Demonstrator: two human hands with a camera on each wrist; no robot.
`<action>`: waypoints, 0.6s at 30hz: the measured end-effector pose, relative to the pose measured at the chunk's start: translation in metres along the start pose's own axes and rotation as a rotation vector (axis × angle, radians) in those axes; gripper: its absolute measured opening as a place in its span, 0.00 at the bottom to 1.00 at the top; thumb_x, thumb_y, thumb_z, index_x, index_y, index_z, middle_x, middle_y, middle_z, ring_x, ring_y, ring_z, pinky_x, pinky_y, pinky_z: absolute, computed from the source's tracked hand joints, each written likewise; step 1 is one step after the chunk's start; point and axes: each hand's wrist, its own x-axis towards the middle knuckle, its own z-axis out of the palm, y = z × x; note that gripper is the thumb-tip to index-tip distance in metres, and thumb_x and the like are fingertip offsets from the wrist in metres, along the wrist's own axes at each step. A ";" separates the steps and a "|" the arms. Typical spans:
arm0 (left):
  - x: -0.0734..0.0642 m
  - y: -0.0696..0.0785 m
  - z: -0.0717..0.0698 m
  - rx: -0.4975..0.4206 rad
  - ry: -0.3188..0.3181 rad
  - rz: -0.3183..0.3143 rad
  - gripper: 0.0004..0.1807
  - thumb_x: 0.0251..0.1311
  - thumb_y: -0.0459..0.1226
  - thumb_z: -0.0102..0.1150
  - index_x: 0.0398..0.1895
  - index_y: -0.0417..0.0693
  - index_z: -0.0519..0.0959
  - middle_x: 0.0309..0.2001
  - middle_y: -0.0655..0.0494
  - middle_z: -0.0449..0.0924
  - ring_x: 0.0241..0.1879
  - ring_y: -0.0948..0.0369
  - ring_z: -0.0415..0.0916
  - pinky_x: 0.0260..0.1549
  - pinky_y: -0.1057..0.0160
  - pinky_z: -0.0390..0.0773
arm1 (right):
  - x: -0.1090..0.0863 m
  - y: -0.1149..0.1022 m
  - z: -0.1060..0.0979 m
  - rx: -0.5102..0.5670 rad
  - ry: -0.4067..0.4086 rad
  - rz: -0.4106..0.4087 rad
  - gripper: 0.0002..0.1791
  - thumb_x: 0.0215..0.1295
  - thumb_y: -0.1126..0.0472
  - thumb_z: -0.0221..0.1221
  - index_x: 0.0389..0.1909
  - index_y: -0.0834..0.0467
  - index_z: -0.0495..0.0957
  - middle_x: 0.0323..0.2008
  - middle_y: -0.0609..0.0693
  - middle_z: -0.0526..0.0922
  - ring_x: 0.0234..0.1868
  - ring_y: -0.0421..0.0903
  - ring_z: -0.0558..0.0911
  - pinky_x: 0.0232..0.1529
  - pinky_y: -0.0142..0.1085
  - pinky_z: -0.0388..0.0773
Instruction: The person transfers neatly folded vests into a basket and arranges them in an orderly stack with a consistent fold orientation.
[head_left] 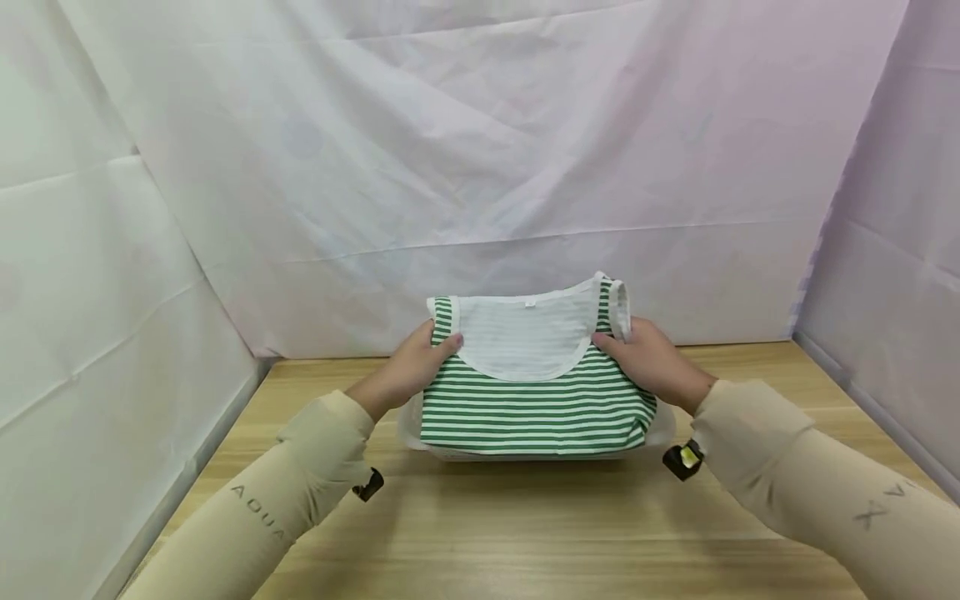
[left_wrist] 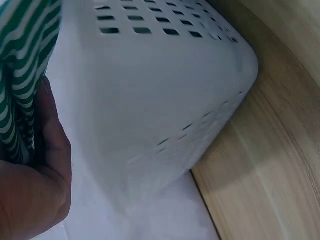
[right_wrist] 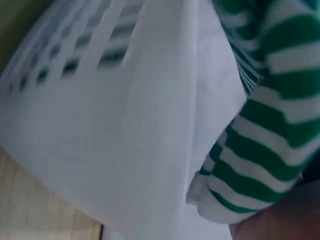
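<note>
A green-and-white striped tank top (head_left: 525, 412) with white trim hangs between the two hands, its scooped neckline facing me. My left hand (head_left: 411, 367) pinches it at the left shoulder strap, thumb in front. My right hand (head_left: 654, 357) grips the other strap the same way, its fingers hidden behind the cloth. Behind and below the shirt is a white plastic basket (left_wrist: 145, 85) with rows of square holes. In the head view the shirt covers most of it, and only the basket's rounded ends show. The right wrist view has the striped cloth (right_wrist: 270, 145) beside the basket's rim (right_wrist: 187, 100).
The basket stands on a light wood-grain table (head_left: 540, 533). White cloth sheets (head_left: 495, 150) hang behind the table and along both sides. A small black camera mount (head_left: 682, 460) is strapped at the right wrist, another (head_left: 367, 485) at the left.
</note>
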 end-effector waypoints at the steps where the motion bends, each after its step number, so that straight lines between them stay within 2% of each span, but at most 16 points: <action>1: 0.004 -0.003 0.001 0.013 0.001 -0.019 0.23 0.76 0.51 0.45 0.68 0.54 0.62 0.51 0.50 0.77 0.46 0.59 0.77 0.48 0.59 0.75 | 0.005 0.002 0.001 -0.005 -0.012 0.019 0.28 0.78 0.47 0.49 0.67 0.63 0.67 0.49 0.60 0.82 0.39 0.46 0.84 0.41 0.40 0.81; 3: 0.011 -0.009 0.003 0.040 -0.005 -0.042 0.23 0.76 0.51 0.45 0.67 0.53 0.62 0.50 0.50 0.76 0.44 0.59 0.76 0.46 0.60 0.75 | 0.013 0.005 0.005 -0.011 -0.027 0.049 0.26 0.78 0.50 0.49 0.65 0.65 0.68 0.44 0.59 0.83 0.33 0.45 0.83 0.37 0.39 0.81; 5: 0.016 -0.015 0.005 0.057 -0.009 -0.053 0.22 0.76 0.50 0.45 0.65 0.52 0.63 0.49 0.50 0.76 0.43 0.58 0.76 0.44 0.60 0.75 | 0.019 0.008 0.009 -0.032 -0.031 0.065 0.24 0.78 0.53 0.49 0.64 0.66 0.69 0.42 0.58 0.82 0.31 0.44 0.81 0.36 0.38 0.79; 9: 0.024 -0.023 0.008 0.063 -0.012 -0.055 0.19 0.77 0.48 0.45 0.62 0.49 0.64 0.48 0.49 0.77 0.40 0.58 0.77 0.41 0.60 0.77 | 0.026 0.013 0.018 -0.089 -0.034 0.069 0.23 0.79 0.55 0.48 0.65 0.67 0.68 0.46 0.60 0.81 0.33 0.45 0.79 0.37 0.38 0.76; 13: 0.028 -0.028 0.010 0.118 -0.008 -0.057 0.18 0.77 0.46 0.45 0.62 0.48 0.64 0.48 0.50 0.77 0.41 0.59 0.77 0.40 0.61 0.76 | 0.031 0.017 0.027 -0.176 -0.029 0.041 0.23 0.79 0.57 0.47 0.67 0.67 0.67 0.51 0.62 0.80 0.34 0.45 0.78 0.36 0.37 0.75; 18: 0.031 -0.030 0.013 0.185 0.012 -0.066 0.18 0.77 0.44 0.45 0.62 0.47 0.63 0.46 0.50 0.74 0.40 0.58 0.74 0.39 0.60 0.74 | 0.035 0.022 0.036 -0.281 -0.006 -0.006 0.19 0.79 0.59 0.47 0.63 0.65 0.70 0.40 0.58 0.80 0.29 0.45 0.75 0.32 0.38 0.72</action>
